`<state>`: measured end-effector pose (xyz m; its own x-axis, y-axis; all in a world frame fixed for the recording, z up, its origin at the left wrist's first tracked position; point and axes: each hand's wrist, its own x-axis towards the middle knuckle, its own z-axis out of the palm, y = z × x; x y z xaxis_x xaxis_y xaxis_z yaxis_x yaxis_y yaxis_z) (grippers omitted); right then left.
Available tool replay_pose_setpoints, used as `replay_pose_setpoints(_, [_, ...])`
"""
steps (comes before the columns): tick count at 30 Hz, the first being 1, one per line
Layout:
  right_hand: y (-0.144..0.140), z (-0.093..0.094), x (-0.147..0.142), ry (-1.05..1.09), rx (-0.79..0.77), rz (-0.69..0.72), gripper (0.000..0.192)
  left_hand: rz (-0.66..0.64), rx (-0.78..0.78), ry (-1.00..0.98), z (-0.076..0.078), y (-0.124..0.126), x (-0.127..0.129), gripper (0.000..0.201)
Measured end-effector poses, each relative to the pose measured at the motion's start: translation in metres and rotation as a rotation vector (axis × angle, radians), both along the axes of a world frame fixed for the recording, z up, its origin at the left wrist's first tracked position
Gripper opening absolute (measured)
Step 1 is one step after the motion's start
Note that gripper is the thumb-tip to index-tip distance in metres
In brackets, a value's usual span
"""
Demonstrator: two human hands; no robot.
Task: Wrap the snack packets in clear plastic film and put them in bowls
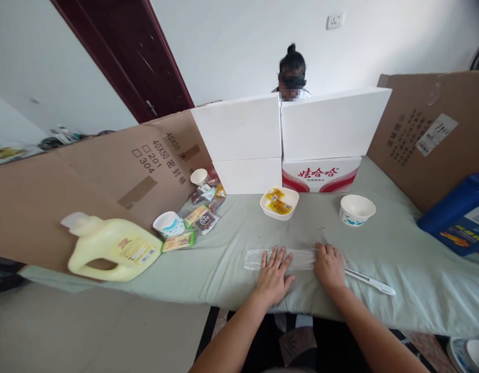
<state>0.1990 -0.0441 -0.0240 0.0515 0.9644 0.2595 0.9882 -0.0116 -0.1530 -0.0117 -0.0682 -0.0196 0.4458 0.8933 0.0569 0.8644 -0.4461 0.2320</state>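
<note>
On the pale green cloth near the front edge lies a long, flat, clear plastic bag (303,260). My left hand (273,278) is pressed flat on its left half, fingers spread. At the bag's right end my right hand (330,267) has its fingers curled down over the plastic, hiding that end. A slim white-handled utensil (375,284) sticks out to the right from beside my right hand; its other end is hidden, so its kind is unclear. Beyond my hands a white square bowl (265,209) holds yellow packets (280,206), and a paper bowl (358,217) stands to the right.
A pale yellow jug (111,248) lies at left beside a paper cup (169,224) and several food packets (206,221). White boxes (239,134) stand across the back, with a person (292,67) behind them. Cardboard sheets (429,134) flank both sides. A blue jug (456,217) leans at right.
</note>
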Motion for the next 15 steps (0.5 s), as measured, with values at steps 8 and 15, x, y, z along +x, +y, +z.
replay_pose_setpoints(8, [-0.015,0.010,-0.035,0.014,0.010,0.432,0.045,0.015,0.012,0.002,-0.004,-0.001,0.002,0.064])
replay_pose_setpoints(15, [-0.017,-0.008,-0.032,-0.013,-0.185,0.348,0.065,0.218,0.034,-0.005,-0.008,0.000,-0.006,0.072])
